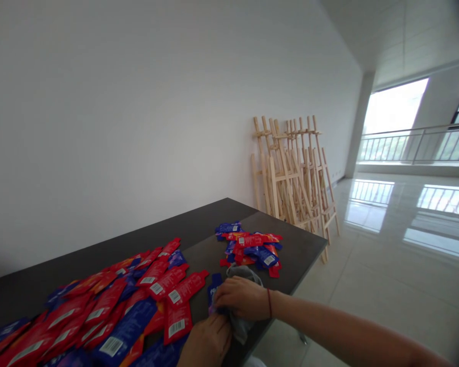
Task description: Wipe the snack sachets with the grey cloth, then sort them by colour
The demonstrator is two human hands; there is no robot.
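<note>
The person's two hands met at the near edge of the dark table [199, 224], over one blue packet [214, 291]. The right hand [241, 298] came in from the right, with a red string at its wrist, and lay knuckles-up with its fingers curled down on the packet and on a grey cloth [241, 275] bunched under and behind it. The left hand [208, 342] rose from the bottom of the view just below, its fingers bent toward the packet's lower end; whether those fingers actually pinched the packet or the cloth could not be told, since the fingertips were hidden between the two hands.

The packet stood out to the left of the right hand's fingers, and only its upper part showed. Its long axis ran roughly away from the person, toward the wall. Both hands were about equally close, the right on top and the left touching or almost touching from below.

To the left, a wide spread of red and blue packets [99, 316] covered the table, the nearest red ones just beside the hands. A smaller pile of packets [250, 247] lay beyond the cloth, toward the table's far corner. Wooden easels [294, 173] leaned on the wall, well apart.
</note>
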